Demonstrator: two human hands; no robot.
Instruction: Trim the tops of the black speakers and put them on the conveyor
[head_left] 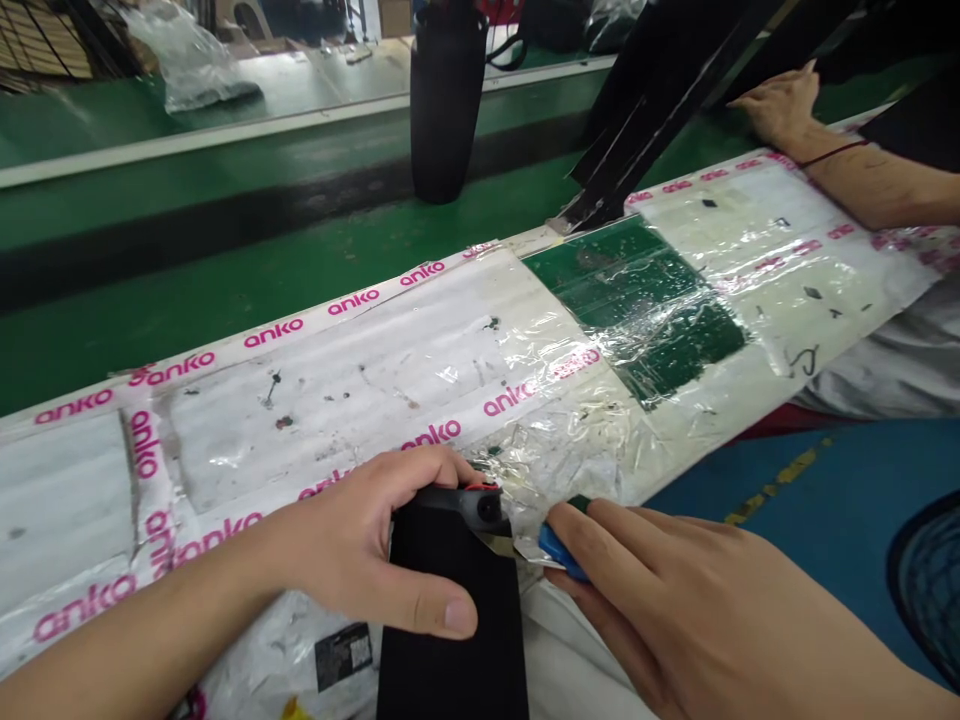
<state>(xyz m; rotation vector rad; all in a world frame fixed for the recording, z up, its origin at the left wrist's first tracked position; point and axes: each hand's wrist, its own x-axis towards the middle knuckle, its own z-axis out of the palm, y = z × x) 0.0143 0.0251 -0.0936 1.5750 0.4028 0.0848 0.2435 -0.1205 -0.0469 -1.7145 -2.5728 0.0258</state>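
Note:
My left hand [390, 550] is wrapped over the top of a long black flat-sided object [454, 640], thumb across its face. A dark grey plastic piece [480, 508] with a round hole and a bit of red sits at the object's upper end. Just right of it, my right hand [660, 590] is closed on a small blue object [561, 552], mostly hidden by the fingers, with dark green showing above it. I cannot make out its kind. The blue object is close to the grey piece; whether they touch is unclear.
A work ledge [420, 340] covered with "anko" tape and clear film crosses the view. Behind it runs a green conveyor [300, 240] with a standing black object [446, 110]. A co-worker's hand [780, 105] is at upper right. A plastic bag [187, 55] lies at the back.

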